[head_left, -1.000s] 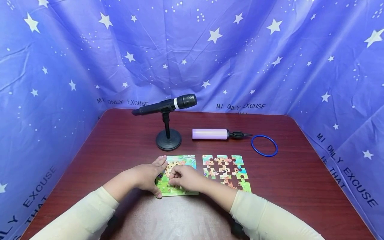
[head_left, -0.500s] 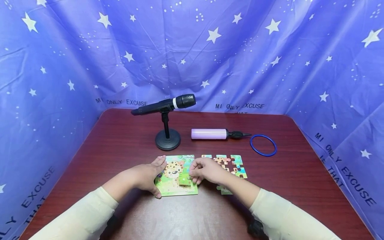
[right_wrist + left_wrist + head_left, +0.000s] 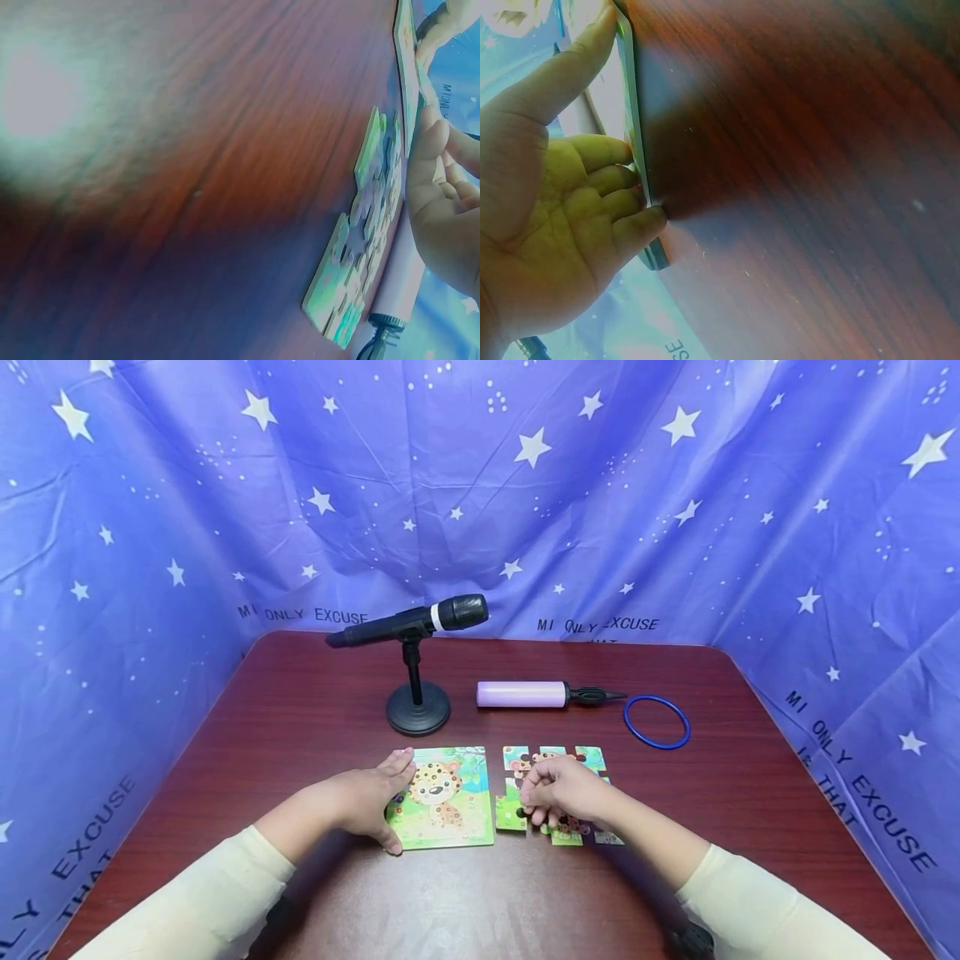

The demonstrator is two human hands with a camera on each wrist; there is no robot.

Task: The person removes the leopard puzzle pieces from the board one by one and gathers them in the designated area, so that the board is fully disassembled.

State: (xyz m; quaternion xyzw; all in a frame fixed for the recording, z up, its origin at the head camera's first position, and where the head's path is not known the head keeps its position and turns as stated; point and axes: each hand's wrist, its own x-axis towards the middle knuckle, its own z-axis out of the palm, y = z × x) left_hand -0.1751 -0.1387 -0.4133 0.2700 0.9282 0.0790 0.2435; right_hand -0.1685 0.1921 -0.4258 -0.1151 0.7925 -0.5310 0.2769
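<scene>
A puzzle board with a spotted cub printed on it lies on the table. My left hand rests along its left side, thumb near the front corner and fingers by the far corner. In the left wrist view, the fingertips touch the board's thin edge. My right hand pinches a green puzzle piece between thumb and forefinger, just right of the board. Beneath and around that hand lie several other puzzle pieces, spaced apart in rows; the hand hides some of them.
Behind the board, a black microphone stands on a round-based stand. A lilac hand pump with a black nozzle lies to its right, beside a blue ring. A starry blue cloth hangs round the reddish-brown table.
My right hand has moved right from over the board to the loose pieces, carrying the green puzzle piece away from the board. My left hand stays at the board's left edge.
</scene>
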